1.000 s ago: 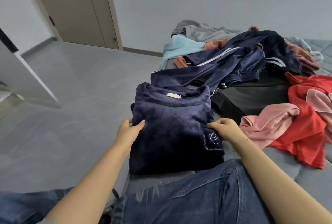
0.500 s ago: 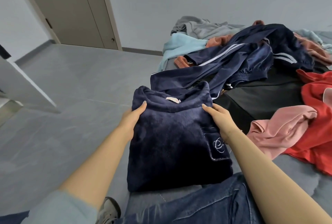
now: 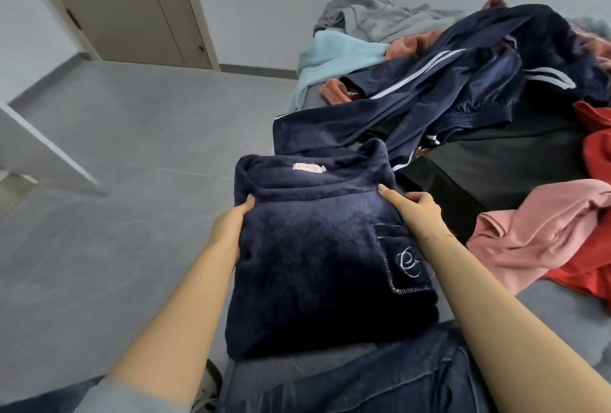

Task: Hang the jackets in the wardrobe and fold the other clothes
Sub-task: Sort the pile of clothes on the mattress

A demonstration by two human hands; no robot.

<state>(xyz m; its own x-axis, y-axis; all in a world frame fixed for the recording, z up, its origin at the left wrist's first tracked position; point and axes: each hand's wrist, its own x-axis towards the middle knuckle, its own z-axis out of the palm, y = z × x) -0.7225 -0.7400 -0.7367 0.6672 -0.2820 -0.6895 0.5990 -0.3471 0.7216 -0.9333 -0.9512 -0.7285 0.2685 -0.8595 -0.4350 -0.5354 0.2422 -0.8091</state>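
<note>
Folded navy fleece top [image 3: 317, 267] at centre frame, a neat rectangle, collar toward the top with a pale label inside, stitched pocket with a looping embroidered mark at lower right. Gripped along both side edges near the collar. Beyond it, upper right: navy jacket with white stripes [image 3: 456, 81], crumpled and sprawled over a black garment [image 3: 502, 161]. Farther back, grey garment [image 3: 373, 15] and light blue garment [image 3: 330, 55], both rumpled. At right edge: pink garment [image 3: 535, 234] bunched over red garment [image 3: 595, 148]. An orange piece [image 3: 334, 90] peeking beneath the navy jacket.
</note>
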